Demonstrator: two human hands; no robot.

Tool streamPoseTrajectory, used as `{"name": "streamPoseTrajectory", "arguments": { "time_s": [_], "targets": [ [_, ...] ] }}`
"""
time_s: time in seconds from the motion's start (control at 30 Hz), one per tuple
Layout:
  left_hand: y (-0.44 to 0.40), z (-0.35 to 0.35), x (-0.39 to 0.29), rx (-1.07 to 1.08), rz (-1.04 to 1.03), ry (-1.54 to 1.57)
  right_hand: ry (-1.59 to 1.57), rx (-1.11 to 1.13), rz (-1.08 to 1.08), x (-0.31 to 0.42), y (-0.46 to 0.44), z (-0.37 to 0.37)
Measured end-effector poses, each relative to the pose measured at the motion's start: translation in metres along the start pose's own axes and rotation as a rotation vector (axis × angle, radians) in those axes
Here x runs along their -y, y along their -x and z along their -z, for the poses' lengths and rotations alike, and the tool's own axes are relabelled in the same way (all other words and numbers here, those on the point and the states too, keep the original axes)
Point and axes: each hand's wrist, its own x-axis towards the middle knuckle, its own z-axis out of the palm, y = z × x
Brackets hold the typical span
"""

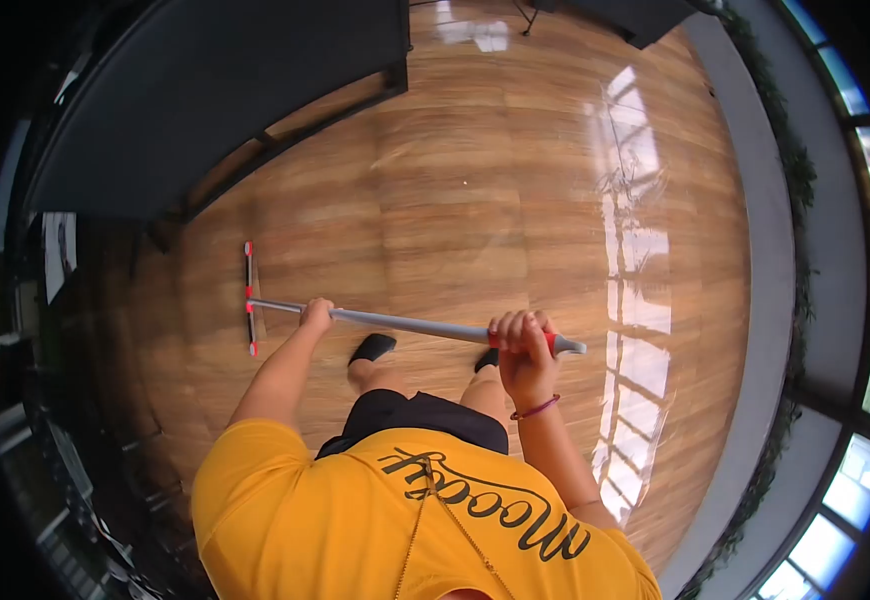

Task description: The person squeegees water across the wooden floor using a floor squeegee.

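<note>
A floor squeegee with a long grey pole lies across my body in the head view. Its narrow black blade head, with red parts at the middle and ends, rests on the floor to my left. My left hand is closed around the lower pole near the head. Higher up, my right hand wraps the red grip just below the grey end cap. Fingers cover part of that grip.
Shiny wood-look floor spreads ahead, with bright window reflections on the right. A large dark table stands front left. Along the right run a grey ledge, green plants and windows. My feet, in black shoes, are below the pole.
</note>
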Motion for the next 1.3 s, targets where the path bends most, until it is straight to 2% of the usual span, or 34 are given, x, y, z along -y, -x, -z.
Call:
{"name": "streamPoseTrajectory", "arguments": {
  "time_s": [0.03,0.1,0.13,0.17,0.2,0.23,0.27,0.3,0.33,0.37,0.4,0.5,0.53,0.6,0.67,0.73,0.77,0.8,0.83,0.87,0.9,0.93,0.97,1.0,1.03,1.07,1.1,1.17,1.2,1.23,1.27,1.3],
  "targets": [
    [-0.012,-0.019,-0.044,0.074,0.047,0.006,0.028,0.002,0.005,0.025,-0.011,0.030],
    [-0.036,-0.075,-0.142,0.053,-0.087,0.099,0.144,-0.025,0.066,0.102,-0.027,0.106],
    [-0.032,-0.080,-0.209,0.131,-0.107,0.211,0.212,-0.105,0.093,0.155,-0.030,0.128],
    [-0.049,-0.120,-0.262,0.195,-0.137,0.249,0.260,-0.182,0.127,0.208,-0.030,0.158],
    [-0.040,-0.110,-0.340,0.272,-0.251,0.271,0.164,-0.239,0.179,0.268,-0.024,0.215],
    [-0.037,-0.120,-0.420,0.259,-0.358,0.229,0.251,-0.287,0.217,0.335,-0.017,0.204],
    [-0.029,-0.133,-0.501,0.243,-0.382,0.360,0.221,-0.361,0.304,0.407,-0.009,0.230],
    [-0.014,-0.109,-0.575,0.275,-0.498,0.320,0.493,-0.350,0.389,0.468,-0.002,0.218],
    [-0.007,-0.097,-0.644,0.317,-0.475,0.302,0.366,-0.308,0.359,0.517,0.002,0.202],
    [-0.011,-0.109,-0.702,0.362,-0.452,0.476,0.367,-0.248,0.362,0.561,0.007,0.198],
    [0.007,-0.048,-0.730,0.353,-0.672,0.471,0.444,-0.239,0.413,0.594,0.008,0.189],
    [0.005,0.007,-0.793,0.411,-0.743,0.586,0.577,-0.298,0.611,0.638,-0.011,0.158],
    [0.004,0.021,-0.801,0.398,-0.741,0.594,0.633,-0.363,0.758,0.637,-0.025,0.144],
    [-0.001,0.053,-0.797,0.349,-0.778,0.633,0.669,-0.157,0.769,0.666,-0.041,0.139],
    [-0.014,0.072,-0.763,0.202,-0.775,0.653,0.629,0.053,0.698,0.672,-0.068,0.143],
    [-0.047,0.076,-0.702,0.150,-0.694,0.604,0.418,0.186,0.516,0.635,-0.107,0.147],
    [-0.059,0.093,-0.653,0.118,-0.648,0.580,0.321,0.320,0.453,0.592,-0.135,0.145],
    [-0.077,0.102,-0.605,0.136,-0.557,0.494,0.236,0.269,0.457,0.544,-0.159,0.147],
    [-0.106,0.093,-0.555,0.082,-0.487,0.406,0.294,0.114,0.476,0.487,-0.180,0.140],
    [-0.119,0.099,-0.500,0.067,-0.396,0.314,0.191,0.236,0.365,0.434,-0.202,0.141],
    [-0.144,0.089,-0.441,-0.019,-0.314,0.205,0.238,0.087,0.345,0.374,-0.218,0.136],
    [-0.160,0.090,-0.386,-0.060,-0.241,0.190,0.214,0.073,0.297,0.315,-0.238,0.139],
    [-0.185,0.083,-0.337,-0.033,-0.115,0.078,0.240,0.038,0.164,0.268,-0.247,0.129],
    [-0.209,0.078,-0.286,0.016,-0.121,0.024,0.061,0.097,0.061,0.222,-0.261,0.120],
    [-0.221,0.077,-0.266,0.121,-0.020,0.001,0.021,0.028,0.006,0.188,-0.274,0.121],
    [-0.244,0.082,-0.257,0.214,0.075,-0.018,0.082,-0.028,0.009,0.168,-0.290,0.119],
    [-0.273,0.079,-0.256,0.210,0.069,-0.023,0.078,-0.081,-0.001,0.156,-0.307,0.117],
    [-0.315,0.043,-0.274,0.090,-0.011,-0.003,0.029,-0.017,-0.008,0.171,-0.345,0.141],
    [-0.335,0.037,-0.310,0.086,-0.200,-0.020,0.263,0.021,0.079,0.201,-0.362,0.145],
    [-0.350,0.025,-0.357,0.152,-0.023,0.336,0.344,-0.294,0.058,0.236,-0.375,0.167],
    [-0.356,0.039,-0.418,0.217,-0.053,0.301,0.257,-0.388,0.104,0.280,-0.383,0.169],
    [-0.362,0.045,-0.479,0.241,-0.176,0.312,0.179,-0.239,0.110,0.335,-0.386,0.181]
  ]
}}
